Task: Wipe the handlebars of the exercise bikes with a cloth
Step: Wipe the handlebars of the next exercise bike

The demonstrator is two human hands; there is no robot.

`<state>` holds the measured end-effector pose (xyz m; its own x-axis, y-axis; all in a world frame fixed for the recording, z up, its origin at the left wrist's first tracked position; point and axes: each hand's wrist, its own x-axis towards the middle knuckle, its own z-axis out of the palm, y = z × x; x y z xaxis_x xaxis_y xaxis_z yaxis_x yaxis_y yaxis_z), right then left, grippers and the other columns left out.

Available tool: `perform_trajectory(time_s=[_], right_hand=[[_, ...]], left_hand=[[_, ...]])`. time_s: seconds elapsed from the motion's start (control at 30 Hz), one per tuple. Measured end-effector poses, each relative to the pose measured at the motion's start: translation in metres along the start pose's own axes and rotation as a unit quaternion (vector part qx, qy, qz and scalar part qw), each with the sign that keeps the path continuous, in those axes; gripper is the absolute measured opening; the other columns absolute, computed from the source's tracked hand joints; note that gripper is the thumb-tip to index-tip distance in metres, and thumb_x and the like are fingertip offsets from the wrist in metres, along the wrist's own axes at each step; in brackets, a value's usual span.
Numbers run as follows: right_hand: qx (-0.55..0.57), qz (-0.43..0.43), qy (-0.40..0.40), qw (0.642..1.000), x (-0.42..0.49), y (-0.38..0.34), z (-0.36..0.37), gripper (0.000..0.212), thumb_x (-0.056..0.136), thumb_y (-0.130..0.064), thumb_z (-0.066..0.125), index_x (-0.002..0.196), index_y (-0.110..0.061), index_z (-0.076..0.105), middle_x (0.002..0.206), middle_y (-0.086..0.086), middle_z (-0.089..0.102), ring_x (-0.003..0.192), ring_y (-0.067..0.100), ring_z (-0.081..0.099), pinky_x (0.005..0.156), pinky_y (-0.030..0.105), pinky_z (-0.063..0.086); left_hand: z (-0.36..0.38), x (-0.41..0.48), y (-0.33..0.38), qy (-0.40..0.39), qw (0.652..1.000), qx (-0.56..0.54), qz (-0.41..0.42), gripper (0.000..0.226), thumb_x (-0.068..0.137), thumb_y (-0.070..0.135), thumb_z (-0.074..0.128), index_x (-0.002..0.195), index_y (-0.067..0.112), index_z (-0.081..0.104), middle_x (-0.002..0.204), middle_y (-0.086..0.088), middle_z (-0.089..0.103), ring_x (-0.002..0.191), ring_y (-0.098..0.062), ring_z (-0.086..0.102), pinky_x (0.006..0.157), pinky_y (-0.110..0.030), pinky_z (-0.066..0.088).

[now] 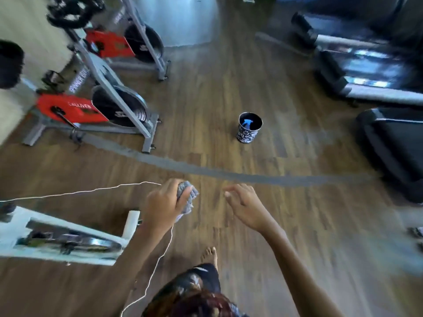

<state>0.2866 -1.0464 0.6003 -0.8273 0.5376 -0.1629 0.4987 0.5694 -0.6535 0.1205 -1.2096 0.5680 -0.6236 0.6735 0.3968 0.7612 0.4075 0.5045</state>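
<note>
My left hand (pixel 163 205) grips a crumpled grey cloth (pixel 188 197) above the wooden floor, in the lower middle of the view. My right hand (pixel 246 205) hovers beside it, fingers loose and holding nothing. Two red and grey exercise bikes stand at the left, the nearer bike (pixel 91 108) in front of the farther bike (pixel 128 40). Dark handlebars (pixel 73 12) show blurred at the top left. A white bike frame (pixel 68 236) lies low at the left, just beside my left forearm.
A black patterned bucket (pixel 249 128) holding a blue spray bottle (pixel 248 123) stands on the floor ahead. Treadmills (pixel 377 72) line the right side. A thin white cord (pixel 91 191) runs from the left past my left hand. My bare foot (pixel 209 255) is below.
</note>
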Motion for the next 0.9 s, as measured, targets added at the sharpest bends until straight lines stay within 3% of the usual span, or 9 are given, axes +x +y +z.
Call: perform_trajectory(time_s=[0.17,0.27,0.33,0.4,0.47,0.63,0.73,0.8,0.9], right_hand=[[0.002,-0.096,-0.063,0.993,0.129,-0.014,-0.041,0.029,0.101,-0.031,0.045,0.11,-0.01,0.063,0.108,0.004,0.063,0.107,0.01,0.047,0.097,0.023,0.031],[0.018,-0.168,-0.083,0.982,0.203,-0.031,-0.049,0.027,0.095,-0.043,0.042,0.097,-0.029,0.065,0.091,-0.018,0.059,0.089,0.0,0.052,0.084,0.024,0.037],[0.02,-0.199,-0.124,0.972,0.246,-0.048,-0.049,0.019,0.096,-0.032,0.046,0.084,-0.03,0.061,0.077,-0.023,0.055,0.076,-0.004,0.052,0.076,0.027,0.039],[0.034,-0.229,-0.167,0.958,0.289,-0.065,-0.045,0.022,0.096,-0.017,0.051,0.078,-0.017,0.063,0.071,-0.009,0.062,0.069,0.005,0.059,0.069,0.029,0.043],[0.056,-0.258,-0.222,0.939,0.332,-0.081,-0.037,0.021,0.096,-0.017,0.051,0.082,-0.02,0.067,0.073,-0.012,0.062,0.071,-0.002,0.06,0.071,0.015,0.042],[0.049,-0.341,-0.356,0.869,0.436,-0.123,-0.013,0.023,0.097,-0.024,0.051,0.108,-0.013,0.067,0.093,-0.014,0.063,0.087,-0.01,0.057,0.078,0.011,0.038],[0.03,-0.407,-0.42,0.81,0.477,-0.164,0.0,0.023,0.097,-0.027,0.054,0.115,-0.017,0.065,0.103,-0.011,0.062,0.1,-0.001,0.058,0.085,0.007,0.038],[0.015,-0.435,-0.476,0.764,0.496,-0.191,0.015,0.016,0.097,-0.027,0.054,0.111,-0.028,0.063,0.108,-0.007,0.064,0.105,0.009,0.06,0.092,0.02,0.041],[0.011,-0.484,-0.529,0.697,0.501,-0.231,0.041,0.02,0.088,-0.05,0.047,0.1,-0.041,0.061,0.106,-0.009,0.063,0.105,0.01,0.06,0.096,0.03,0.044]], left_hand=[[0.012,0.079,-0.023,0.032,0.99,0.065,-0.117,0.066,0.095,0.067,0.019,0.09,0.018,0.064,0.068,0.002,0.065,0.058,-0.024,0.064,0.052,-0.034,0.051],[0.008,0.113,-0.035,0.07,0.977,0.083,-0.182,0.061,0.091,0.068,0.023,0.092,0.022,0.064,0.071,0.001,0.067,0.062,-0.026,0.065,0.055,-0.037,0.051],[0.002,0.133,-0.042,0.097,0.967,0.092,-0.216,0.051,0.092,0.063,0.029,0.092,0.026,0.063,0.073,0.007,0.067,0.066,-0.019,0.065,0.059,-0.032,0.05],[-0.002,0.151,-0.049,0.125,0.954,0.083,-0.26,0.035,0.091,0.055,0.036,0.09,0.031,0.061,0.071,0.017,0.064,0.072,-0.008,0.062,0.063,-0.02,0.042],[-0.004,0.167,-0.06,0.141,0.935,0.119,-0.304,0.034,0.09,0.056,0.036,0.089,0.035,0.062,0.072,0.021,0.063,0.076,-0.003,0.061,0.066,-0.019,0.04],[0.0,0.203,-0.079,0.213,0.843,0.248,-0.427,0.058,0.095,0.065,0.025,0.078,0.021,0.06,0.063,-0.001,0.062,0.056,-0.026,0.063,0.05,-0.023,0.034],[-0.001,0.218,-0.072,0.271,0.774,0.248,-0.516,0.061,0.091,0.065,0.027,0.086,0.015,0.061,0.072,-0.006,0.065,0.068,-0.031,0.065,0.052,-0.03,0.043],[-0.004,0.225,-0.066,0.32,0.726,0.245,-0.557,0.06,0.089,0.064,0.028,0.092,0.016,0.063,0.079,-0.007,0.068,0.075,-0.033,0.066,0.057,-0.033,0.047],[-0.008,0.231,-0.06,0.366,0.646,0.286,-0.606,0.056,0.088,0.063,0.033,0.094,0.015,0.061,0.081,-0.013,0.067,0.073,-0.039,0.065,0.054,-0.032,0.038]])
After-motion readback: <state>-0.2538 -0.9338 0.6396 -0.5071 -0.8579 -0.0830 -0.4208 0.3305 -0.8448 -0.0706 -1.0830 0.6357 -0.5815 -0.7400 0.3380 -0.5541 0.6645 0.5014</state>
